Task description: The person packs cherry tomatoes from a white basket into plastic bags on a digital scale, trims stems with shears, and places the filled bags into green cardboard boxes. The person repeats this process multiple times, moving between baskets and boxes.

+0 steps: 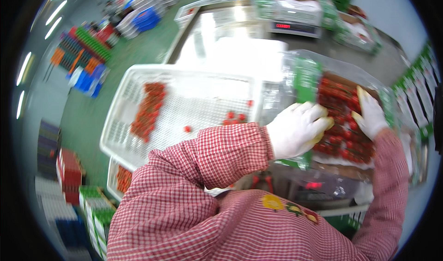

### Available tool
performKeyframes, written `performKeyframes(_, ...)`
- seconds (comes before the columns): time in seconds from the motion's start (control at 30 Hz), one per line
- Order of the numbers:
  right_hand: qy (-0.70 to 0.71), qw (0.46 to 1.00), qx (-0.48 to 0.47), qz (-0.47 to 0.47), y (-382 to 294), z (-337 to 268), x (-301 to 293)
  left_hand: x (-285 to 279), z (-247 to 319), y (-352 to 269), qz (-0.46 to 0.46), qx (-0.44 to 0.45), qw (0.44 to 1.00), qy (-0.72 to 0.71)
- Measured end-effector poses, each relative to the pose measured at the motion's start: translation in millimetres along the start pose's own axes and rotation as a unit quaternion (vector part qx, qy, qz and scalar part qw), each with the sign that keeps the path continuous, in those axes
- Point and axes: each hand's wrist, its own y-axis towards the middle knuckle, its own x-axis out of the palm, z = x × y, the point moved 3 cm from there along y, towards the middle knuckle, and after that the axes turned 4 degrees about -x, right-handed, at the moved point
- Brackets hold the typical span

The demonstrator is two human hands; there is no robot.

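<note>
Cherry tomatoes [341, 136], some on green stems, fill a cardboard carton [360, 174] lined with clear plastic film. My left hand [297, 131], in a white glove with yellowish fingertips, reaches over the carton's left side. Its bent fingertips touch the left edge of the tomatoes; whether they grip any is hidden. At the right side lies my right hand [373, 117], gloved the same way, with thumb and forefinger spread against the fruit. Beneath the carton's near side, a red digital display [313, 185] glows through the film.
Left of the carton, a white plastic crate [180, 143] holds a block of tomatoes [148, 111] and several loose ones. Red-handled snips [262, 183] lie close to my body. Farther back stand a scale [296, 29] bearing another carton and a steel table [238, 20]. Flat cartons [417, 94] line the right.
</note>
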Motion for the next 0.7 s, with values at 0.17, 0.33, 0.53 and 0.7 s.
performKeyframes(0.17,0.359,0.917,-0.173,0.017,-34,-128,-58,-93,-166,-164,-0.118,-0.539,0.82,0.151)
performKeyframes(0.33,0.476,0.851,-0.219,-0.038,-47,-252,-51,-197,-289,-305,-0.096,-0.623,0.689,0.356)
performKeyframes(0.53,0.515,0.823,-0.23,-0.064,-36,-375,11,-244,-337,-347,-0.028,-0.588,0.733,0.341)
performKeyframes(0.7,0.522,0.815,-0.187,-0.169,-33,-421,47,-239,-334,-336,-0.114,-0.51,0.779,0.347)
